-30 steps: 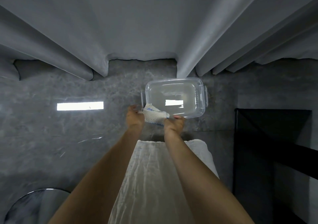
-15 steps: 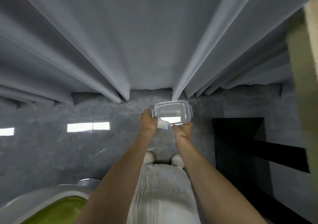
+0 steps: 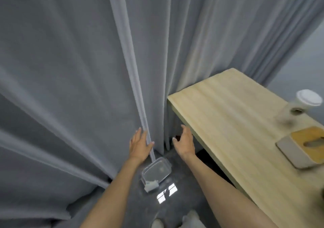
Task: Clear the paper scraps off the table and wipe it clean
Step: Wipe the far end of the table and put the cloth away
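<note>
Nothing legible anywhere: no lettering, brand, number or sign on the wooden table, the white-lidded cup, the tissue box, the clear container or the grey curtain.

I note: table pale wood, matt, grain visible; container clear plastic, glossy; floor grey, polished, reflective; curtain grey cloth, matt, smooth folds.

Noted a pale wooden table bearing a white-lidded cup and, nearer, a flat wood-topped box. Spotted on the glossy grey floor a clear container, cloth at its near end.
</note>
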Available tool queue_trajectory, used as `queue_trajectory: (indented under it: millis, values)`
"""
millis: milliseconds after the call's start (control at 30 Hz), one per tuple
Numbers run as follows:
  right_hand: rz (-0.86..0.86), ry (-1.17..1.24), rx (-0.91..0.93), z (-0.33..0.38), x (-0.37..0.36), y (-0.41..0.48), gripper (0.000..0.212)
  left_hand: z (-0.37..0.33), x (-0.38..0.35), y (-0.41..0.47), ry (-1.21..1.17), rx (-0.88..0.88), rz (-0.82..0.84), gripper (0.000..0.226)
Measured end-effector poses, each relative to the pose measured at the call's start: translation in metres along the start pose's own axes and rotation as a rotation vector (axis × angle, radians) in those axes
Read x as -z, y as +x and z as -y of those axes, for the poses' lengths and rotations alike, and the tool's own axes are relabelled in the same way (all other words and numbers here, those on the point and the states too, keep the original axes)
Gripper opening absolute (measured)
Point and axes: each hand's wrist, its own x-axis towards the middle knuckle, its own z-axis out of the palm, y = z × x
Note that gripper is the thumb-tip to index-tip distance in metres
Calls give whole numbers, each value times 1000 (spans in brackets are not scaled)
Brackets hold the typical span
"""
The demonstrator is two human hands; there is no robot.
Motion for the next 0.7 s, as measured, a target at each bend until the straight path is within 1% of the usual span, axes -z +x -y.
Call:
queue_trajectory:
  millis: [200, 367, 500, 600, 700]
  values:
    - [-174, -56, -85, -38, 108, -2, 63, -124, 3, 19, 110, -327, 22, 65]
    - [-302, -73, -233, -93, 192, -17, 69, -224, -27, 21, 264, -552, 81, 62]
    - [-346, -82, -301, -127, 242, -26, 74, -294, -56, 16, 367, -673, 147, 63]
    - [-384, -84, -308, -149, 272, -23, 77, -343, -72, 15, 366, -750, 214, 64]
    - [-419, -49, -327, -169, 293, -17, 78, -379, -86, 19, 329, -777, 204, 63]
